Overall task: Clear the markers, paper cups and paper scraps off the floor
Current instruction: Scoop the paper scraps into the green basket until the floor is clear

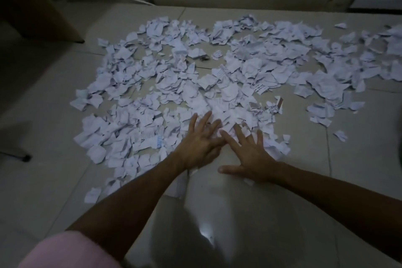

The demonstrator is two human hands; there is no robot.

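Beyond both flat hands, paper scraps spread.

I found no legible text. Several paper scraps carried faint printed lines; one scrap showed dark print and another scrap blue marks, all too blurred and small for me to read.

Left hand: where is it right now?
In the head view the left hand lies flat, fingers spread, on the near edge of the paper scraps, lower centre, just left of the right hand.
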